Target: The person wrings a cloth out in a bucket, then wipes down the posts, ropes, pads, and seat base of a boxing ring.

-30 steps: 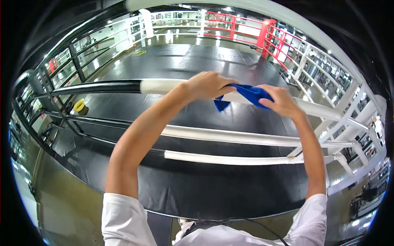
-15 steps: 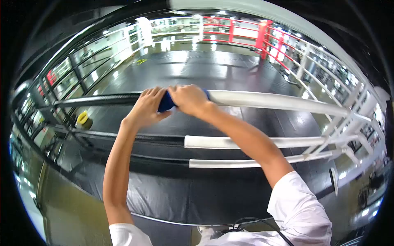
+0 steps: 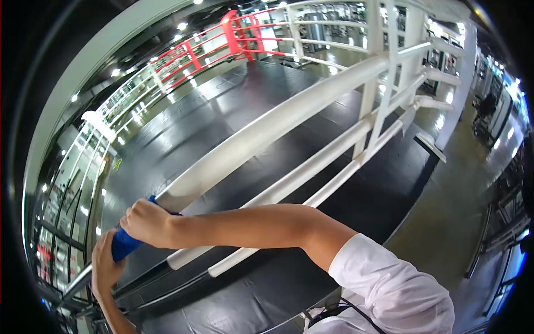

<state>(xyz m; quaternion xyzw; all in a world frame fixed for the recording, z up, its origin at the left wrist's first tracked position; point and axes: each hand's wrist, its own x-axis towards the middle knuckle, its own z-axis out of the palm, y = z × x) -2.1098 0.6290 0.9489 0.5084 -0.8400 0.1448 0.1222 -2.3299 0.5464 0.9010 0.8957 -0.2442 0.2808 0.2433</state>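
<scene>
A blue cloth [image 3: 125, 245] is wrapped over the top rope [image 3: 250, 139] of a ring, near where its white padded sleeve ends. My right hand [image 3: 149, 222] is closed over the cloth and the rope, its knuckles uppermost. Just to the lower left, my left hand [image 3: 105, 264] curls around the cloth's other end, thumb side against the blue fabric. The rope under both hands is mostly hidden.
Lower white-sleeved ropes [image 3: 300, 181] run beneath the top one, turning black toward the left. Beyond lies the black ring mat [image 3: 222, 111], with a red corner post [image 3: 230, 33] at the back. White corner uprights [image 3: 384, 72] stand right; gym machines [image 3: 492, 111] line the far right.
The view has turned right and tilted, so the ropes now slant and both hands sit at lower left. Both hands stay at the blue cloth on the top rope.
</scene>
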